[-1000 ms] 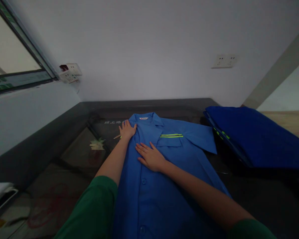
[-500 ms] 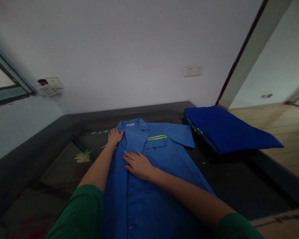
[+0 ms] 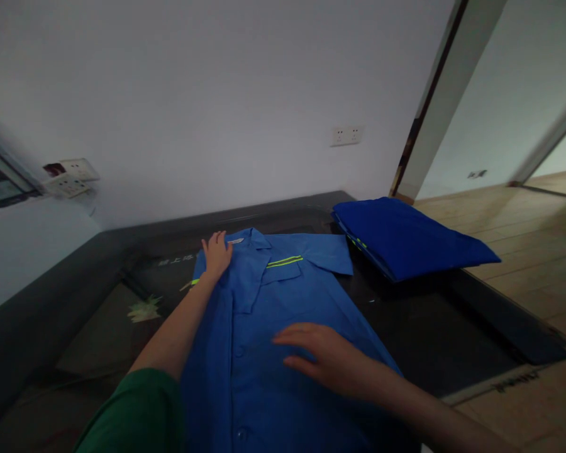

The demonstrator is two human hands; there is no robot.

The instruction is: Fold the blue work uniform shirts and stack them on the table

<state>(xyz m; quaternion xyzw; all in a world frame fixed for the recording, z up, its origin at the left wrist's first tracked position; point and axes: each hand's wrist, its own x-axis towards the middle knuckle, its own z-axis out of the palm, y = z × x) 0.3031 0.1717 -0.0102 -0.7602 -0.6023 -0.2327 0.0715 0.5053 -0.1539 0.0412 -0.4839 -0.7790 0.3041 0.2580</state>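
A blue short-sleeved work shirt (image 3: 283, 292) with yellow-green stripes lies front up, its collar toward the wall. My left hand (image 3: 216, 255) rests on the collar at the left, fingers stretched out and palm down. Over the shirt's middle, right of the button strip, is my right hand (image 3: 323, 353), a little blurred, with thumb and fingers apart and nothing in it. Whether the right hand touches the cloth I cannot tell. The left sleeve of the shirt in view is partly hidden by my left forearm.
Folded darker blue clothing (image 3: 410, 239) lies at the right on the dark table (image 3: 419, 333). A white wall with a socket plate (image 3: 346, 135) stands behind. More sockets (image 3: 70, 176) are at the left. Wooden floor (image 3: 538, 251) shows on the right.
My right hand has moved from beside the buttons toward me and to the right. My left hand stays at the collar, and more of the left sleeve shows. The view has shifted slightly.
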